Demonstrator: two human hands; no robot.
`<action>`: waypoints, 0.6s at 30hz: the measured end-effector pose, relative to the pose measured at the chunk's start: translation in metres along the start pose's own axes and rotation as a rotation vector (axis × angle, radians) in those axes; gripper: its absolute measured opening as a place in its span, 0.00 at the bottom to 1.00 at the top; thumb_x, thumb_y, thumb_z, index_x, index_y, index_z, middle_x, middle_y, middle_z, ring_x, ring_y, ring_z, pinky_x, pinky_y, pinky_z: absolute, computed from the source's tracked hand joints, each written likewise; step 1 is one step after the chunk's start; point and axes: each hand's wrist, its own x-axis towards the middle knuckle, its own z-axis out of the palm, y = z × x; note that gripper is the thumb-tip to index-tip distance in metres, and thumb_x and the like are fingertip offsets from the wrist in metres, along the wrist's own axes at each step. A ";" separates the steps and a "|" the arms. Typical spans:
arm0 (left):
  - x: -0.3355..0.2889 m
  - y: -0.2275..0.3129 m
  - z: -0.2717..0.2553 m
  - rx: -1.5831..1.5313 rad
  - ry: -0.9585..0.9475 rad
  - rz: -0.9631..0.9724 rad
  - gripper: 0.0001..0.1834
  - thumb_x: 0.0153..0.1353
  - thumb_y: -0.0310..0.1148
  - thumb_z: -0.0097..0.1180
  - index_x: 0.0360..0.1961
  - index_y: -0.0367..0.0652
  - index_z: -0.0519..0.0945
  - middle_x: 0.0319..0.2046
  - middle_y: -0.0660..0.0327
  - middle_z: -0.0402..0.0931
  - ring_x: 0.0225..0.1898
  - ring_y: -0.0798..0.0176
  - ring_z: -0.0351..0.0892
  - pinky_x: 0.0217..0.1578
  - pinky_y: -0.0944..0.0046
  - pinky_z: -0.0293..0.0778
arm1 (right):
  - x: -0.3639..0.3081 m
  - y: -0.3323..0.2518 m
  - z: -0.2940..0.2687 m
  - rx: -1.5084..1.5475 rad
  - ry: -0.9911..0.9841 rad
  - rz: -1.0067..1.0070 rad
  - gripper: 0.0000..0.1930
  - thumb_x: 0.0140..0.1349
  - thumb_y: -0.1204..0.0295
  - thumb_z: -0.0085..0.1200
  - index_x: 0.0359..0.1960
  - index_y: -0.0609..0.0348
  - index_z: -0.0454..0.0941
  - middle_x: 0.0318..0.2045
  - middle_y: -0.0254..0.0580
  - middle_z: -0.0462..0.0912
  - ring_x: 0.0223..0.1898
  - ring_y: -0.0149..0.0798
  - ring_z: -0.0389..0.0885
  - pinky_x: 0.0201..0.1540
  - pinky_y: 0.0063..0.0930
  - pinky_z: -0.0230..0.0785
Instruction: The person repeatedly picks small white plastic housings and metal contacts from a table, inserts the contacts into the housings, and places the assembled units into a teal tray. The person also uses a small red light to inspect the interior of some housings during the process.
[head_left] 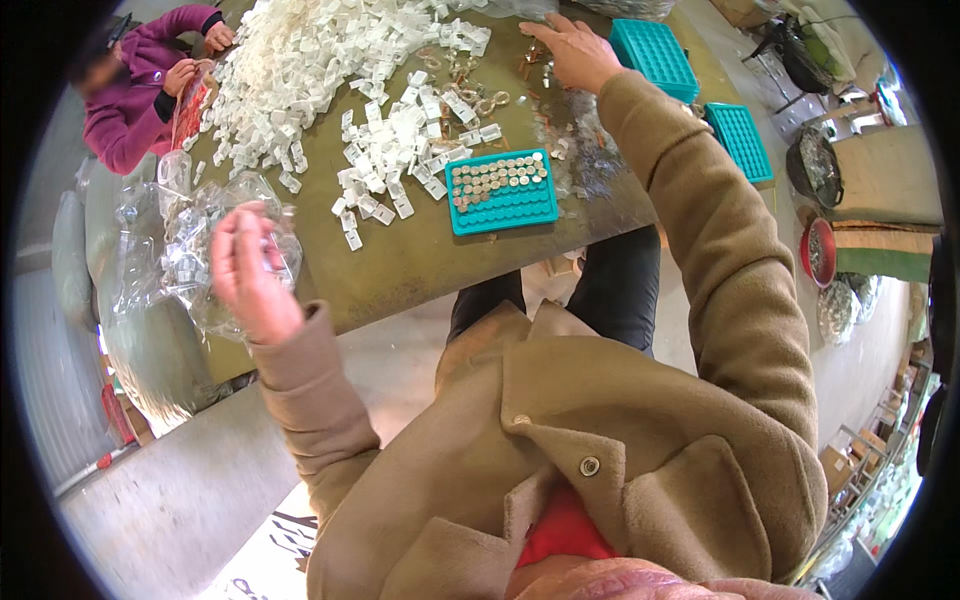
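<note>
Brown coat (660, 440) nearest, right arm stretched far forward, right hand (580, 52) back upward, fingers loosely extended near copper-coloured pieces (531, 62), left forearm bent up, left hand (250, 265) half-curled, blurred, before a clear plastic bag (185, 235), its hold impossible to tell, teal tray (520, 212) of round pieces (490, 178) between them near the table edge (400, 290)

Table (400, 280): olive-brown top, spanning the area between the left hand (250, 265) and the right hand (578, 52). Floor (160, 500): pale grey, visible nearer the wearer than the left hand and again well to the right of the right hand, where it appears brightly lit. Ribbed pale panel (55, 350): far left of the left hand. Shelving (862, 442) with cardboard boxes (837, 468): far right of the right hand.
</note>
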 end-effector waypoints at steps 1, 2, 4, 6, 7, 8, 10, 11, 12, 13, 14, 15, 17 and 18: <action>0.015 -0.001 -0.015 0.085 0.026 0.071 0.08 0.68 0.31 0.54 0.42 0.39 0.80 0.30 0.69 0.76 0.26 0.81 0.64 0.25 0.80 0.59 | 0.006 0.003 0.005 -0.016 -0.013 -0.019 0.30 0.54 0.80 0.52 0.61 0.40 0.71 0.58 0.43 0.75 0.56 0.51 0.75 0.54 0.42 0.72; 0.029 -0.005 -0.029 0.179 0.066 0.060 0.08 0.67 0.31 0.54 0.43 0.39 0.80 0.31 0.69 0.76 0.27 0.80 0.65 0.27 0.79 0.60 | 0.012 0.004 0.008 -0.032 -0.023 -0.043 0.30 0.54 0.80 0.52 0.60 0.40 0.72 0.58 0.42 0.75 0.56 0.51 0.74 0.54 0.42 0.72; 0.052 -0.018 -0.054 0.303 0.104 0.064 0.08 0.67 0.30 0.55 0.43 0.38 0.81 0.32 0.69 0.77 0.30 0.79 0.66 0.31 0.78 0.61 | 0.020 0.002 0.006 -0.082 -0.193 -0.056 0.23 0.53 0.76 0.55 0.53 0.44 0.77 0.54 0.43 0.76 0.52 0.51 0.77 0.51 0.41 0.73; 0.063 -0.032 -0.076 0.479 0.057 0.054 0.09 0.66 0.31 0.56 0.43 0.38 0.81 0.34 0.68 0.77 0.32 0.78 0.67 0.33 0.77 0.63 | 0.020 -0.002 -0.004 -0.038 -0.353 -0.100 0.15 0.51 0.70 0.58 0.43 0.49 0.82 0.48 0.46 0.80 0.47 0.51 0.79 0.46 0.41 0.75; 0.066 -0.040 -0.084 0.554 0.037 0.037 0.10 0.66 0.31 0.57 0.43 0.38 0.81 0.35 0.68 0.77 0.33 0.78 0.68 0.34 0.76 0.64 | 0.019 -0.004 -0.010 0.058 -0.421 -0.142 0.15 0.51 0.69 0.59 0.42 0.50 0.82 0.46 0.46 0.81 0.46 0.51 0.80 0.46 0.41 0.74; 0.068 -0.046 -0.090 0.585 0.042 -0.010 0.11 0.65 0.32 0.58 0.44 0.37 0.82 0.36 0.66 0.78 0.35 0.75 0.71 0.37 0.73 0.67 | 0.016 -0.007 -0.016 0.155 -0.493 -0.183 0.15 0.51 0.67 0.59 0.42 0.51 0.82 0.44 0.46 0.82 0.46 0.51 0.80 0.45 0.41 0.74; 0.064 -0.052 -0.094 0.682 0.024 0.026 0.13 0.65 0.33 0.57 0.46 0.35 0.81 0.38 0.63 0.80 0.39 0.72 0.73 0.41 0.71 0.69 | 0.016 -0.013 -0.025 0.431 -0.485 -0.253 0.14 0.56 0.64 0.55 0.42 0.54 0.82 0.40 0.46 0.85 0.44 0.51 0.81 0.46 0.42 0.73; 0.062 -0.051 -0.093 0.714 0.022 0.029 0.13 0.65 0.33 0.57 0.47 0.35 0.81 0.40 0.62 0.80 0.41 0.71 0.74 0.43 0.71 0.70 | 0.023 -0.020 -0.025 0.417 -0.431 -0.214 0.14 0.57 0.64 0.54 0.43 0.54 0.82 0.40 0.46 0.85 0.45 0.51 0.81 0.47 0.43 0.73; 0.060 -0.048 -0.089 0.699 0.049 0.024 0.14 0.66 0.32 0.57 0.48 0.35 0.81 0.44 0.58 0.81 0.47 0.66 0.76 0.50 0.67 0.71 | 0.031 -0.027 -0.022 0.421 -0.364 -0.208 0.14 0.59 0.64 0.52 0.43 0.54 0.82 0.40 0.46 0.85 0.45 0.51 0.81 0.47 0.43 0.73; 0.056 -0.042 -0.084 0.705 0.083 0.073 0.14 0.66 0.31 0.57 0.49 0.35 0.80 0.44 0.57 0.81 0.48 0.65 0.76 0.51 0.67 0.71 | 0.040 -0.034 -0.017 0.455 -0.255 -0.244 0.14 0.60 0.64 0.51 0.44 0.55 0.82 0.41 0.45 0.85 0.46 0.51 0.81 0.48 0.43 0.73; 0.051 -0.034 -0.077 0.710 0.115 0.121 0.14 0.66 0.31 0.56 0.49 0.35 0.80 0.45 0.57 0.81 0.49 0.65 0.76 0.52 0.66 0.71 | 0.051 -0.045 -0.007 0.451 -0.269 -0.313 0.15 0.64 0.65 0.47 0.46 0.55 0.81 0.45 0.46 0.84 0.47 0.51 0.80 0.48 0.44 0.73; 0.044 -0.025 -0.069 0.698 0.136 0.202 0.14 0.66 0.31 0.56 0.50 0.35 0.80 0.46 0.57 0.81 0.50 0.64 0.76 0.53 0.66 0.71 | 0.060 -0.058 0.005 0.420 -0.190 -0.360 0.15 0.65 0.65 0.47 0.48 0.54 0.80 0.46 0.45 0.83 0.47 0.51 0.80 0.48 0.44 0.74; 0.031 -0.009 -0.049 0.646 0.162 0.216 0.14 0.66 0.29 0.55 0.51 0.35 0.79 0.48 0.56 0.80 0.51 0.64 0.76 0.54 0.65 0.71 | 0.074 -0.082 0.030 0.342 -0.067 -0.408 0.15 0.65 0.65 0.48 0.50 0.53 0.79 0.47 0.45 0.82 0.48 0.50 0.80 0.47 0.45 0.75; 0.021 -0.003 -0.038 0.565 0.170 0.224 0.14 0.66 0.28 0.55 0.51 0.35 0.79 0.48 0.56 0.80 0.51 0.64 0.76 0.54 0.65 0.71 | 0.079 -0.088 0.038 0.292 -0.054 -0.414 0.16 0.67 0.64 0.47 0.52 0.52 0.77 0.48 0.44 0.81 0.49 0.49 0.80 0.48 0.44 0.74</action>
